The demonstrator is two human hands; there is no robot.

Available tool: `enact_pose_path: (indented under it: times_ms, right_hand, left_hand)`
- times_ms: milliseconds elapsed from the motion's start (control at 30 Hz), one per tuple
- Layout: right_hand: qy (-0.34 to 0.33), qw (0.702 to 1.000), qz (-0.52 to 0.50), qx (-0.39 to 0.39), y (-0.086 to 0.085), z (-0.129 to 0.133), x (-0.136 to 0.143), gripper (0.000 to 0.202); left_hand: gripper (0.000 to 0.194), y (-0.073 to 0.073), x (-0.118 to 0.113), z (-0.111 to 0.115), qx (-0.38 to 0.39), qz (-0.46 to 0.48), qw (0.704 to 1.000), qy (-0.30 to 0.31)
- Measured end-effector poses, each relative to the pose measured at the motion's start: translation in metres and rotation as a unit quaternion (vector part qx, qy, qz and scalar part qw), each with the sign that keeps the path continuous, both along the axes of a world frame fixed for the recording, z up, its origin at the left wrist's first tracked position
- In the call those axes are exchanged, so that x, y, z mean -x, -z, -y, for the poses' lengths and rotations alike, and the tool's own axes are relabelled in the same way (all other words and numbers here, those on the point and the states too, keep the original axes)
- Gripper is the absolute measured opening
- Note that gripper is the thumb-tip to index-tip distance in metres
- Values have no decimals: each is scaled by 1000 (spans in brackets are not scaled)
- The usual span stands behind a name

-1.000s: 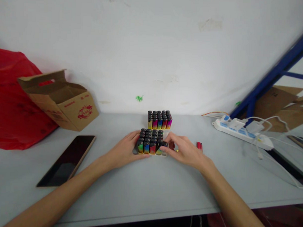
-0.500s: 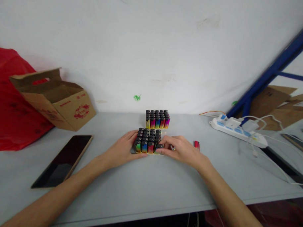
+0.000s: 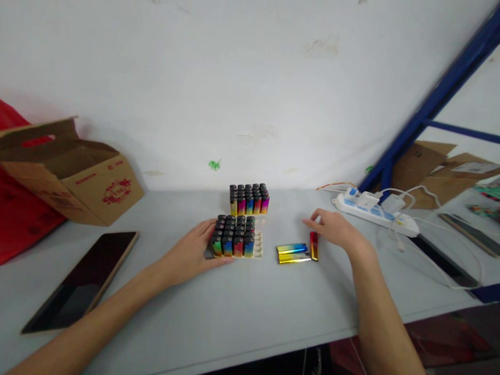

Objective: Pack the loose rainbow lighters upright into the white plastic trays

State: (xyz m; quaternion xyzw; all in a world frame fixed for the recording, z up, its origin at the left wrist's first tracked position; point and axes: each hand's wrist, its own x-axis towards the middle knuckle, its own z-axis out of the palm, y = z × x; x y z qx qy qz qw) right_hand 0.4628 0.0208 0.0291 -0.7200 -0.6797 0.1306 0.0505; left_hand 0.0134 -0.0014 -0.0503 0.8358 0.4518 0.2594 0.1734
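My left hand [image 3: 192, 249] is wrapped around the left side of a white tray [image 3: 258, 247], its thumb along the front edge. Rows of upright lighters [image 3: 233, 235] with black tops and colourful bodies fill most of this tray; the holes along its right side are bare. To the right, my right hand [image 3: 334, 227] hovers with fingers apart at the far end of a red lighter [image 3: 314, 247] lying on the table. Beside that lie a yellow-and-blue lighter [image 3: 292, 248] and a yellow lighter [image 3: 293, 258]. A second block of upright lighters [image 3: 248, 199] stands behind.
A phone-like dark tablet [image 3: 82, 280] and an open cardboard box [image 3: 98, 187] are at the left, near a red bag [image 3: 19, 223]. On the right, a white power strip [image 3: 374, 215] with plugs and cables lies before a blue metal frame [image 3: 416, 127]. A wall backs the table.
My right hand has left the front right of the tray, where a lighter now stands upright, and moved right to the loose lighters. The left hand keeps its hold. The camera view has shifted.
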Motion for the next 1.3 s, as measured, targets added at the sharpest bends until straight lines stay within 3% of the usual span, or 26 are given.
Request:
enact_pose_path:
  times_ms: [133, 200, 400, 467, 533, 633, 733, 833, 933, 1167, 1300]
  right_hand:
    - [8, 992, -54, 110, -6, 13, -11, 50]
    - [-8, 990, -64, 125, -5, 15, -9, 49]
    - [-41, 998, -27, -39, 9, -5, -3, 4]
    - [-53, 989, -81, -113, 16, -11, 1, 12]
    - [-68, 966, -196, -151, 22, -13, 10, 16]
    - [-99, 901, -398, -143, 31, -13, 33, 32]
    - [-105, 825, -549, -82, 36, -12, 63, 66]
    - [-81, 784, -616, 1, 37, -9, 88, 84]
    - [-49, 781, -622, 22, 40, -5, 104, 89]
    - [-13, 803, -595, 2, 45, 2, 116, 64]
    - [-24, 807, -590, -3, 46, 2, 120, 73]
  left_hand:
    - [94, 0, 0, 1, 3, 0, 1000, 7]
    - [94, -2, -1, 1, 2, 3, 1000, 7]
    - [88, -3, -1, 1, -2, 14, 1000, 9]
    - [87, -1, 0, -1, 3, 17, 1000, 14]
    - [87, 3, 2, -2, 6, 22, 1000, 14]
    - [86, 9, 5, -5, 7, 29, 999, 14]
    - [87, 13, 7, -7, 3, 34, 999, 20]
    - [92, 15, 9, -8, 3, 35, 999, 20]
    - [98, 15, 12, -8, 19, 30, 999, 17]
    - [100, 6, 13, -5, 34, 18, 999, 26]
    - [98, 2, 11, -2, 35, 15, 999, 10]
